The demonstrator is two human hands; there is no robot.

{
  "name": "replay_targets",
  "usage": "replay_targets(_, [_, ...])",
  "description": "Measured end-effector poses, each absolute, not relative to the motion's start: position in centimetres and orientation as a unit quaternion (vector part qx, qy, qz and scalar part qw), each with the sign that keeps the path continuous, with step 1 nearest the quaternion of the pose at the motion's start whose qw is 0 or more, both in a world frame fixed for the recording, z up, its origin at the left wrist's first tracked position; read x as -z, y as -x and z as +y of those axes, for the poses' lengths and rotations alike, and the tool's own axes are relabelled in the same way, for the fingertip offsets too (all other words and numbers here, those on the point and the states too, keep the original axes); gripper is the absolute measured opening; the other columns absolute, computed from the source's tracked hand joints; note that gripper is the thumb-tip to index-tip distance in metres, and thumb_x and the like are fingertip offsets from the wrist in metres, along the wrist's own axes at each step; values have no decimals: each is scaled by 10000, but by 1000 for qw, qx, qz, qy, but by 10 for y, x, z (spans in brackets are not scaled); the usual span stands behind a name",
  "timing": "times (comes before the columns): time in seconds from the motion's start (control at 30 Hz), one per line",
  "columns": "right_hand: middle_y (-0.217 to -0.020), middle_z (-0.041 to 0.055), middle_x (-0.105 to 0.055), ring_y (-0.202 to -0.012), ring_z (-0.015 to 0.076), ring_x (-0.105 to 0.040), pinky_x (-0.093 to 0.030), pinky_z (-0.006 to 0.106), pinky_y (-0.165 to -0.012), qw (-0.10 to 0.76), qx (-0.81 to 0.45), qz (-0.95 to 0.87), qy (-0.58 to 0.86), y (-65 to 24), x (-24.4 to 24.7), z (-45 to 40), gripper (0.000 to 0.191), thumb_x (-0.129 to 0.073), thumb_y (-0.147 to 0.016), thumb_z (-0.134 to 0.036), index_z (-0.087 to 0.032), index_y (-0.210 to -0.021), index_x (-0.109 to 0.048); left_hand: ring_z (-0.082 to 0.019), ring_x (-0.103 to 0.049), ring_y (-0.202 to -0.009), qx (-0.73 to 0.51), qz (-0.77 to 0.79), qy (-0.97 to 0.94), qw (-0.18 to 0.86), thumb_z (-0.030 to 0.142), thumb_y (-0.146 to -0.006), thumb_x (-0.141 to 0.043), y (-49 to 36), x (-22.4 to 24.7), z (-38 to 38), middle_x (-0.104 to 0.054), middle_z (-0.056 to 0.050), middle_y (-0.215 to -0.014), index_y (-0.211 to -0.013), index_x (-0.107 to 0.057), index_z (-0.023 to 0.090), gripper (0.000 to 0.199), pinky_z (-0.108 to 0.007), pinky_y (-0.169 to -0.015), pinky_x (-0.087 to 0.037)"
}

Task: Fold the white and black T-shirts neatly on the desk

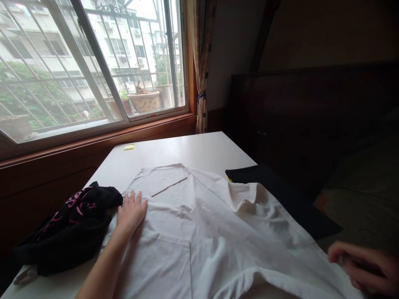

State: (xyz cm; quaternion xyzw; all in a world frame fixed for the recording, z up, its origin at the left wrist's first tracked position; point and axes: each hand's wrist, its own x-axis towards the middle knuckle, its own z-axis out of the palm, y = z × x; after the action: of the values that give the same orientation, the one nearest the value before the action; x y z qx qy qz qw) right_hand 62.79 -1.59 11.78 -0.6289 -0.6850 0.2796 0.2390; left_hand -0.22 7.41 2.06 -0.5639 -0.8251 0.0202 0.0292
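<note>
A white garment (218, 232) with patch pockets lies spread and wrinkled on the white table (199, 145). My left hand (132, 209) rests palm down on its left part, fingers stretched out and slightly spread. At the lower right, my right hand (364, 265) is by the garment's right edge. Its fingers are loosely bent with a gap between them, and no cloth shows in them; part of this hand is in shadow. Beside my left hand is a bunched black garment (71, 228) with pink markings.
Dark folded cloth (289, 203) lies along the table's right edge, partly under the white garment. A yellow slip (129, 146) is near the back left corner. Beyond are a barred window (134, 62) and a tied curtain (203, 66); dark furniture (280, 124) stands at right.
</note>
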Motion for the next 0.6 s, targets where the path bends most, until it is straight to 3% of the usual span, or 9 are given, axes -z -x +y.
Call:
replay_targets(0.07, [-528, 78, -623, -532, 341, -638, -464, 557, -608, 210, -270, -684, 645, -629, -111, 4, 100, -671, -737, -563, -468, -727, -700, -384, -237, -1553, -22, -802, 593, 63, 432, -1053, -305, 0, -19, 72, -283, -164, -1690, -1562, -427, 154, 592, -620, -1144, -352])
replay_targets(0.13, [-838, 90, -763, -786, 374, -722, -531, 544, -732, 173, -266, -711, 627, -621, -107, 32, 164, -710, -718, -570, -442, -815, -746, -379, -235, -1555, -17, -780, 620, 87, 402, -1054, -324, -2, -16, 69, -304, -164, -1681, -1549, -447, 142, 573, -622, -1165, -323])
replay_targets(0.17, [-966, 95, -766, -875, 366, -723, -552, 517, -785, 162, -261, -729, 612, -614, -105, 47, 247, -687, -757, -559, -423, -949, -763, -378, -243, -1554, -13, -772, 629, 90, 397, -1057, -327, -3, -14, 67, -317, -160, -1677, -1549, -450, 145, 566, -621, -1172, -315])
replay_targets(0.2, [-986, 97, -753, -842, 342, -716, -566, 478, -748, 166, -243, -742, 602, -603, -103, 61, 295, -670, -763, -541, -384, -994, -765, -378, -255, -1550, -9, -768, 634, 87, 397, -1060, -328, -3, -12, 65, -329, -154, -1673, -1553, -448, 154, 562, -618, -1176, -311])
replay_targets(0.3, [-1253, 81, -677, -999, 292, -690, -558, 410, -908, 152, -223, -804, 530, -564, -91, 99, 520, -681, -785, -431, -333, -1296, -677, -353, -272, -1551, 7, -761, 645, 69, 404, -1067, -338, 1, -5, 57, -343, -122, -1671, -1575, -420, 195, 556, -585, -1206, -284])
replay_targets(0.37, [-1384, 75, -613, -1097, 292, -661, -537, 401, -959, 142, -215, -832, 491, -541, -82, 118, 630, -709, -757, -363, -325, -1380, -623, -328, -259, -1560, 17, -757, 650, 65, 398, -1066, -349, 5, -1, 53, -333, -104, -1677, -1583, -407, 209, 553, -555, -1230, -253])
replay_targets(0.43, [-1369, 73, -630, -1062, 277, -669, -541, 382, -915, 120, -225, -851, 460, -527, -76, 135, 486, -684, -782, -326, -297, -1267, -697, -316, -250, -1565, 21, -754, 653, 63, 398, -1064, -358, 10, 1, 49, -319, -92, -1683, -1583, -408, 211, 555, -534, -1241, -240])
replay_targets(0.5, [-1166, 71, -723, -927, 250, -688, -537, 360, -835, 107, -240, -860, 437, -522, -77, 151, 245, -632, -832, -318, -254, -1021, -774, -318, -246, -1567, 20, -754, 654, 61, 404, -1059, -367, 13, 2, 47, -306, -85, -1688, -1583, -410, 210, 560, -528, -1244, -234])
replay_targets(0.6, [-836, 43, -739, -758, 223, -662, -505, 326, -710, 154, -249, -840, 456, -526, -89, 175, 225, -632, -866, -406, -234, -848, -775, -321, -235, -1570, 15, -756, 652, 59, 410, -1059, -363, 15, 3, 46, -292, -80, -1692, -1590, -395, 213, 568, -536, -1246, -226])
